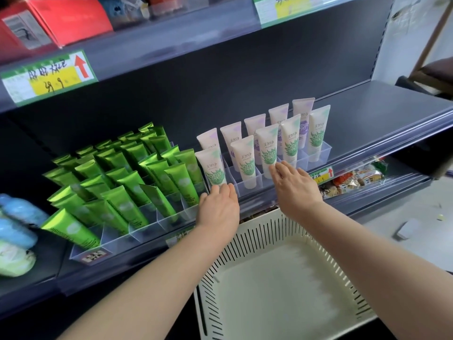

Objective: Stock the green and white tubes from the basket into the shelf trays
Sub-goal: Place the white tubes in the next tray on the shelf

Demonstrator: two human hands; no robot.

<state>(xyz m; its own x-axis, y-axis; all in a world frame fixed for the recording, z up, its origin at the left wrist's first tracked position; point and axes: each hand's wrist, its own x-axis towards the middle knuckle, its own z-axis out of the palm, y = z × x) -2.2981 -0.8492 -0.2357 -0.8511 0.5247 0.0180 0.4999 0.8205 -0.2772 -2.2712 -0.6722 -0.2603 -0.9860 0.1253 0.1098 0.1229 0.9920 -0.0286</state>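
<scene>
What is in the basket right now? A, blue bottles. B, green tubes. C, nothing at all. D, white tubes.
C: the basket shows only its bare floor, while the green tubes and white tubes stand up on the shelf.

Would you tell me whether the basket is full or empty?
Empty, as far as visible: the basket shows only its bare white floor.

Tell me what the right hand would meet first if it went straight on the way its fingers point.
Probably the third white tube in the front row of the clear tray: the right hand has its fingertips nearly against it, though depth is unclear.
</scene>
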